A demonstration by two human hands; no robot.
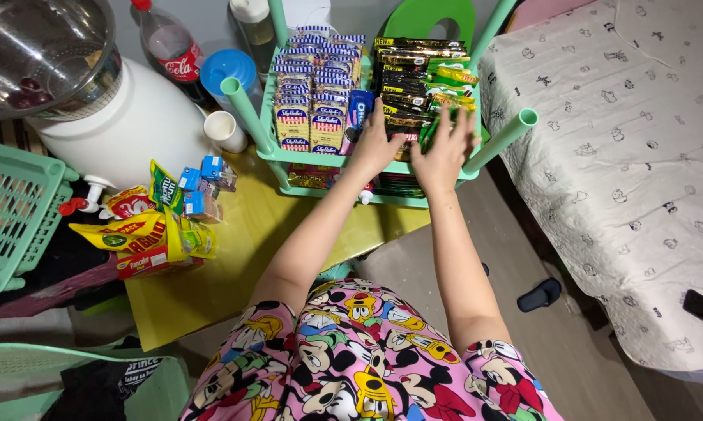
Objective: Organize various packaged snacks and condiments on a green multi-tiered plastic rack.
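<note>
Green plastic rack tray (289, 154), upper middle of frame: left hand (373, 148) and right hand (443, 153) rest open-fingered, gripping nothing, on dark sachet rows (408, 86); press gently, keeping rows square.

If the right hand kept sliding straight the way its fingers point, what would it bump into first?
Most likely the dark and green snack sachets stacked in the mint-green plastic rack tray. The right hand points up and away over them, and its fingertips already seem to touch the nearest packs, though depth is hard to judge.
</note>
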